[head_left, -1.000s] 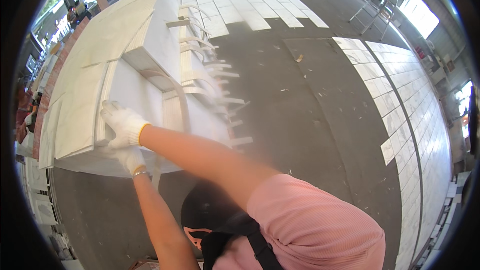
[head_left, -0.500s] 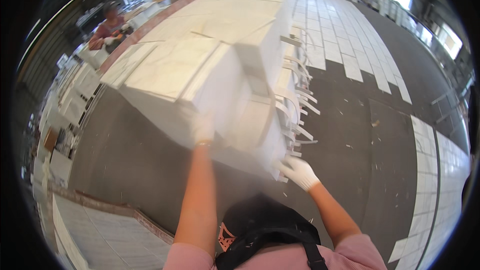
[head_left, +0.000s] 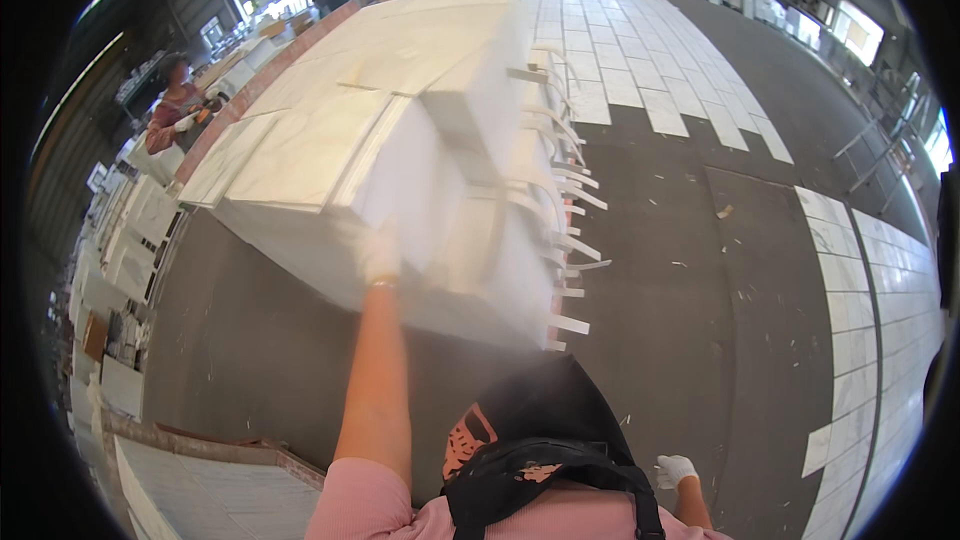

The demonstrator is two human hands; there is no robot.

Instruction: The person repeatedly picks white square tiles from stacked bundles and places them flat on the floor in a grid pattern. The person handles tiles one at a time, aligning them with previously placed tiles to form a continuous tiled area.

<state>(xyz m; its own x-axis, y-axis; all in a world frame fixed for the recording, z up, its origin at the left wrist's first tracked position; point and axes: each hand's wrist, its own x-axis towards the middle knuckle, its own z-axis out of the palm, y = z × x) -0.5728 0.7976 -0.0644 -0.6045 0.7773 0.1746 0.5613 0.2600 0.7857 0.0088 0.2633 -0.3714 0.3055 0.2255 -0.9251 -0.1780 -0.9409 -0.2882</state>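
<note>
Reaching to the near end of the white stack (head_left: pixel 430 40), the left hand (head_left: pixel 378 252) seems to touch a slab (head_left: pixel 395 175); blur hides its grip. The right hand (head_left: pixel 677 471), loosely curled and empty, is well apart from the stack. Strips (head_left: pixel 570 323) poke out the stack's right side. One-handed pushing could tip the slab.

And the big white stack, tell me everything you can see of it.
The white stack is a bulky mass of flat, pale slabs, stone-like, with thin seams on top and a stepped recess toward its right. White strips curl and jut from its right side; a reddish band runs along its left edge. Grey floor shows on its right and near sides; its underside is hidden. The gloved left hand is at its near side, apparently touching, though blur hides the exact contact.
</note>
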